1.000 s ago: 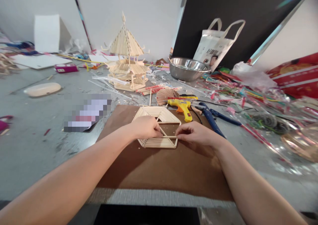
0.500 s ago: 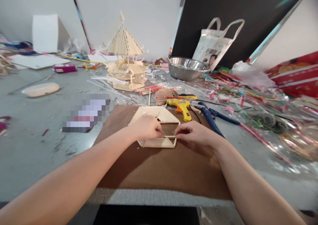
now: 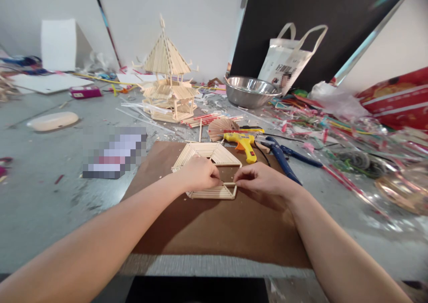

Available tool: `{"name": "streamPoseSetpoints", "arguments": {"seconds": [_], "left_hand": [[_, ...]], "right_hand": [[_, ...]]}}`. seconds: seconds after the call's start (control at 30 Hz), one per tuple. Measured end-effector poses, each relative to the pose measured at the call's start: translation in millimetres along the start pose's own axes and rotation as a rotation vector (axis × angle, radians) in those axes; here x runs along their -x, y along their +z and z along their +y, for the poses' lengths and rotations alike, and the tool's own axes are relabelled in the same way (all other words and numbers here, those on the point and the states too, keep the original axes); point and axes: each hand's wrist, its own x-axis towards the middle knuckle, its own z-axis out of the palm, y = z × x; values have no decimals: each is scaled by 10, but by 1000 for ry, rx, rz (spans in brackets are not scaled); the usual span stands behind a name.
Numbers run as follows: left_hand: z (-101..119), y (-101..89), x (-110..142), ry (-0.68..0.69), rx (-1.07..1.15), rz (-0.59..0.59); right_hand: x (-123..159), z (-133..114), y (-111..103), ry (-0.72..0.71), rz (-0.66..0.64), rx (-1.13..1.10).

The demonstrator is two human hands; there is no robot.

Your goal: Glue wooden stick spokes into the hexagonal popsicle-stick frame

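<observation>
A flat hexagonal frame of pale wooden sticks (image 3: 212, 193) lies on a brown board (image 3: 214, 231). Over its left and middle part rests my left hand (image 3: 197, 174), thumb and fingers pinched at the left end of a short wooden stick (image 3: 229, 184). My right hand (image 3: 259, 178) pinches that stick's other end, at the right edge of the frame. The stick lies level across the frame's lower right section, just above the filled strip of sticks. My left hand hides part of the frame's centre.
Behind the board stand a stick pagoda model (image 3: 169, 67) and a steel bowl (image 3: 252, 96). A yellow glue gun (image 3: 243, 145) and blue-handled pliers (image 3: 282, 158) lie right of the frame. To the left are a blurred phone-like object (image 3: 117, 153) and a white case (image 3: 53, 121).
Both hands stay at the same stick with almost no movement. The whole view has shifted very slightly.
</observation>
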Motion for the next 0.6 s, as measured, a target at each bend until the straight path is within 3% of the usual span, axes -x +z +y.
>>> {"name": "streamPoseSetpoints", "arguments": {"seconds": [0.4, 0.47, 0.6], "left_hand": [[16, 1, 2, 16, -36, 5], [13, 9, 0, 23, -33, 9], [-23, 16, -1, 26, -5, 88]], "right_hand": [[-9, -13, -2, 14, 13, -2], [-3, -2, -32, 45, 132, 40], [63, 108, -206, 252, 696, 221]]}}
